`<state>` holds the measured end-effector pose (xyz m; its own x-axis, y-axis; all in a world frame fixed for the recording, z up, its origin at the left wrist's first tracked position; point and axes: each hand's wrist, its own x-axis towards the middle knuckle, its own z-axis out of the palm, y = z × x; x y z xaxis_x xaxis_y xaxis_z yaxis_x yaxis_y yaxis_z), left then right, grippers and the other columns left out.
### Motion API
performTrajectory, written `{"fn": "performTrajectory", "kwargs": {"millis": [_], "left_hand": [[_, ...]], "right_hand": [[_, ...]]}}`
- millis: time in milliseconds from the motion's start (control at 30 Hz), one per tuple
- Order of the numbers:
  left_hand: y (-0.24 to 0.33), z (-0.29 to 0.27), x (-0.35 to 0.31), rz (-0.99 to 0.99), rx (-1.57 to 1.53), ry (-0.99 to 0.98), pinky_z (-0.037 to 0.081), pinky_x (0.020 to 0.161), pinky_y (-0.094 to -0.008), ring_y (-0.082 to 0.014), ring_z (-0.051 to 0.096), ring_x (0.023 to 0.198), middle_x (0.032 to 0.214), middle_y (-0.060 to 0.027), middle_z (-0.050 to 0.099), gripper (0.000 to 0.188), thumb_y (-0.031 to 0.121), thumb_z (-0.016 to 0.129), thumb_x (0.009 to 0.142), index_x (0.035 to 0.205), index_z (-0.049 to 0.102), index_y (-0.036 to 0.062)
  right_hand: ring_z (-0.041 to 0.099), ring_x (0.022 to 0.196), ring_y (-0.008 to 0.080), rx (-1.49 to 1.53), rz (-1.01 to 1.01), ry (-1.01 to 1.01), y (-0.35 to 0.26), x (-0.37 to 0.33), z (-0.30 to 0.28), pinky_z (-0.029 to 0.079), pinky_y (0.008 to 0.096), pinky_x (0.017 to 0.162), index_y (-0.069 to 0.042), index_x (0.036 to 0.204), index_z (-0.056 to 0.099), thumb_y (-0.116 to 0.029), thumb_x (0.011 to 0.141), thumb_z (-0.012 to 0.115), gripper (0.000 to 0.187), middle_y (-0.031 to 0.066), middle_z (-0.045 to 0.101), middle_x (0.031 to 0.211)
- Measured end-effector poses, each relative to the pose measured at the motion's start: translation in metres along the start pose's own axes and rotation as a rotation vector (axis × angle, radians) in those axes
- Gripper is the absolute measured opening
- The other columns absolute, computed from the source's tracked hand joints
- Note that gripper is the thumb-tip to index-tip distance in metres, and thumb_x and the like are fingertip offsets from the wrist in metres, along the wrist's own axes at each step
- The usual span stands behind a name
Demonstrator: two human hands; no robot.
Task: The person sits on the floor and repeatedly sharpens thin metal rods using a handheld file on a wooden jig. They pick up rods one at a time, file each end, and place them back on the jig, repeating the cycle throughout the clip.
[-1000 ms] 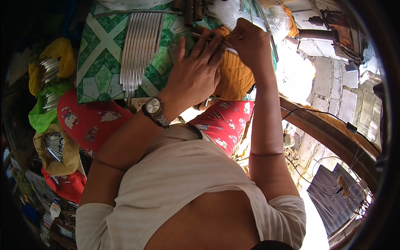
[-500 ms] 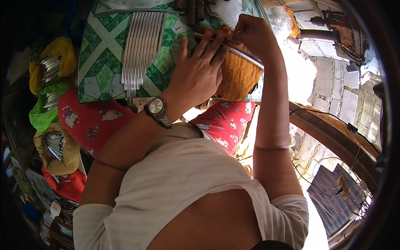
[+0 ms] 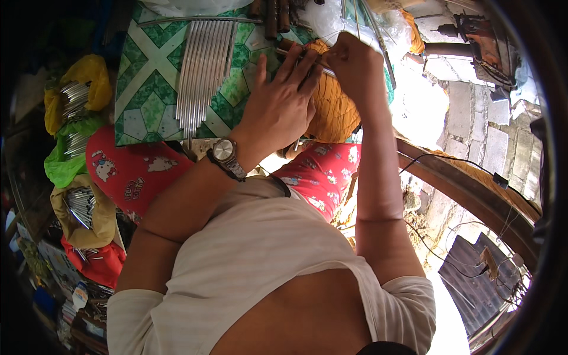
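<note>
My left hand (image 3: pixel 278 106), with a watch (image 3: pixel 223 151) at its wrist, lies flat with fingers stretched over a silvery metal tube (image 3: pixel 329 72) and a brown piece (image 3: pixel 286 45). My right hand (image 3: pixel 357 64) is closed just right of those fingertips. What it grips is hidden inside the fist. Beneath both hands sits an orange-yellow, creased, rounded bundle (image 3: pixel 334 109) at the table's right edge. To the left, a row of slim metal tubes (image 3: pixel 204 71), stepped in length, lies side by side on the green patterned table (image 3: pixel 142 100).
Several bags of metal tubes stand at the left, among them a yellow bag (image 3: pixel 89 71) and a green bag (image 3: pixel 65 168). Dark rods (image 3: pixel 271 18) and clear plastic (image 3: pixel 322 18) lie at the far edge. A machine (image 3: pixel 473 35) stands far right, and a cable (image 3: pixel 449 157) runs below it.
My right fist has moved left and slightly nearer, toward my left fingers. The long stretch of tube that showed under my right wrist no longer shows. My left hand stays nearly in place.
</note>
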<state>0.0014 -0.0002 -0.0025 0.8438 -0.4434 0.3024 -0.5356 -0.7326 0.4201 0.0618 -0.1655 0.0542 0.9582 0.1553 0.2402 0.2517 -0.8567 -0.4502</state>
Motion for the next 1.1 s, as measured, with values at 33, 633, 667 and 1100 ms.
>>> {"fn": "performTrajectory", "kwargs": {"millis": [33, 633, 667, 1100], "left_hand": [[0.0, 0.0, 0.0, -0.001, -0.011, 0.012, 0.025, 0.114, -0.0676, -0.0293, 0.029, 0.151, 0.161, -0.0102, 0.035, 0.052, 0.022, 0.057, 0.094, 0.144, 0.053, 0.0071], [0.0, 0.001, -0.001, 0.013, 0.055, -0.029, 0.021, 0.118, -0.0651, -0.0267, 0.023, 0.154, 0.165, -0.0073, 0.03, 0.055, 0.024, 0.051, 0.097, 0.15, 0.047, 0.0093], [0.0, 0.001, -0.001, 0.014, 0.047, -0.027, 0.021, 0.118, -0.0649, -0.0265, 0.023, 0.154, 0.165, -0.0072, 0.03, 0.055, 0.024, 0.051, 0.097, 0.15, 0.047, 0.0094], [0.0, 0.002, -0.002, 0.02, 0.068, -0.019, 0.021, 0.119, -0.0644, -0.0261, 0.021, 0.155, 0.166, -0.0076, 0.028, 0.052, 0.024, 0.049, 0.098, 0.149, 0.048, 0.0098]], "right_hand": [[0.068, 0.071, 0.037, -0.016, 0.023, 0.075, -0.005, -0.011, 0.008, 0.054, 0.043, 0.066, -0.005, 0.086, 0.065, -0.006, 0.08, 0.07, 0.008, 0.0167, 0.069, 0.077], [0.072, 0.09, 0.0385, -0.365, 0.52, 0.182, 0.089, -0.025, -0.053, 0.056, 0.0455, 0.081, -0.008, 0.096, 0.077, -0.032, 0.092, 0.07, 0.026, 0.0185, 0.075, 0.097], [0.072, 0.094, 0.0389, -0.396, 0.626, 0.118, 0.096, -0.018, -0.053, 0.055, 0.0466, 0.084, -0.008, 0.098, 0.078, -0.036, 0.091, 0.071, 0.029, 0.0193, 0.075, 0.099], [0.072, 0.093, 0.0382, -0.296, 0.634, 0.1, 0.118, -0.013, -0.048, 0.053, 0.0465, 0.083, -0.001, 0.1, 0.071, -0.029, 0.093, 0.068, 0.029, 0.0213, 0.074, 0.094]]}}
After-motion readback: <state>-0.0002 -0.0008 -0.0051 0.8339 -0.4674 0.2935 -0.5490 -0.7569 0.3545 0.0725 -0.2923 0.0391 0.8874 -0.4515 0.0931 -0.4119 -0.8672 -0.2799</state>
